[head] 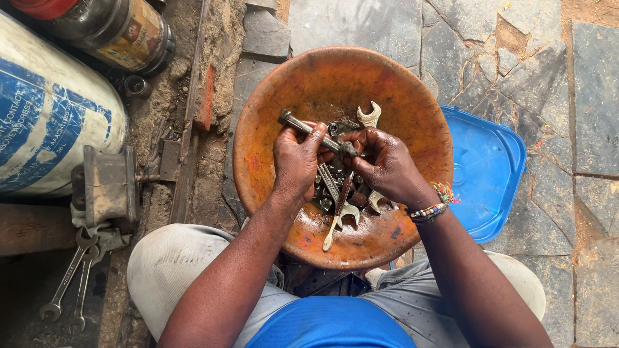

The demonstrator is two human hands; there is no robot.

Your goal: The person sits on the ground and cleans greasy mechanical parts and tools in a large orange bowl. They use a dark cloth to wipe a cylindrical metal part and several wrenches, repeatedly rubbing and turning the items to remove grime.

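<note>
We were sitting over a cracked stone floor (pixel 380 26), and off at its left edge lay a big white-and-blue cylinder (pixel 48 116) on its side with a dark can (pixel 122 29) above it. The rusty orange basin (pixel 309 84) sat right in front of our knees, with a blue plastic lid (pixel 487 171) tucked just under its right rim. Two long spanners (pixel 68 283) lay side by side on the ground at the lower left, just below a grimy metal block (pixel 109 183).

In the middle of the basin was a heap of spanners and small metal bits (pixel 338 193) (pretty oily, hard to tell the pieces apart). Our left hand (pixel 296 161) was wrapped around a long bolt (pixel 309 129), holding it slanted above the heap, head end toward the basin's upper left. Our right hand (pixel 387 164), beaded bracelet on the wrist, pinched the bolt's other end with its fingertips.
</note>
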